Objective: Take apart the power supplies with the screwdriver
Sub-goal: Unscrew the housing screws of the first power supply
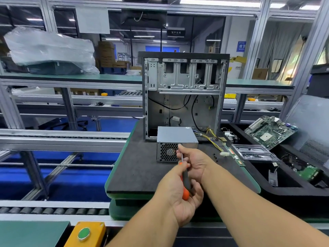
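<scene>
A grey metal power supply (pixel 175 135) with a honeycomb fan grille stands on the black mat (pixel 137 172), its yellow and black wires (pixel 212 140) trailing right. My left hand (pixel 179 195) grips the orange and black handle of a screwdriver (pixel 185 182). The shaft points up toward the grille. My right hand (pixel 193 161) holds the thin shaft near the tip, index finger stretched out onto the supply's front upper edge.
An open, gutted computer case (pixel 183 93) stands upright just behind the supply. A black tray (pixel 267 191) at right holds a motherboard (pixel 270 131), clear plastic parts and boards. Loose screws (pixel 215 156) lie on the mat. A yellow box with a green button (pixel 84 233) sits at the bottom left by the roller conveyor.
</scene>
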A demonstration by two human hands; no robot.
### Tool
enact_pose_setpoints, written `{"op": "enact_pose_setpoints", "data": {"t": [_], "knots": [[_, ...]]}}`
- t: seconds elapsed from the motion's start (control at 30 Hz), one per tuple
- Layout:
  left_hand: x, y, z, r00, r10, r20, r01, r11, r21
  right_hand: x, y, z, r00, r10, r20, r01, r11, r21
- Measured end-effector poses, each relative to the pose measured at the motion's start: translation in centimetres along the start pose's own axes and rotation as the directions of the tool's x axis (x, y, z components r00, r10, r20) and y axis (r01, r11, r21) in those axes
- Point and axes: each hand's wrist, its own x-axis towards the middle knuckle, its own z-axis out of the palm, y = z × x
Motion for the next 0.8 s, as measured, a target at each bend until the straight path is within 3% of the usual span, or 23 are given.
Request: {"op": "enact_pose_setpoints", "data": {"t": [0.1, 0.27, 0.43, 0.63, 0.8], "knots": [[0.1, -0.1, -0.2, 0.999, 0.011, -0.045, -0.010, 1.000, 0.013, 0.3, 0.6, 0.0, 1.000, 0.001, 0.013, -0.001, 0.998, 0.057], [0.0, 0.0, -0.3, 0.993, -0.090, -0.072, 0.092, 0.996, 0.020, 0.9, 0.3, 0.0, 0.997, -0.001, 0.072, -0.010, 0.988, 0.157], [-0.1, 0.4, -1.0, 0.990, -0.126, -0.061, 0.129, 0.990, 0.051, 1.5, 0.8, 0.2, 0.999, -0.014, 0.048, 0.003, 0.976, 0.219], [-0.5, -0.1, -3.3, 0.987, 0.085, -0.136, -0.060, 0.983, 0.175, 1.5, 1.4, 0.6, 0.998, -0.036, 0.042, 0.023, 0.959, 0.282], [-0.7, 1.7, -4.7, 0.955, 0.207, -0.211, -0.172, 0.970, 0.171, 1.3, 2.4, 2.0, 1.000, -0.021, 0.000, 0.021, 0.985, 0.171]]}}
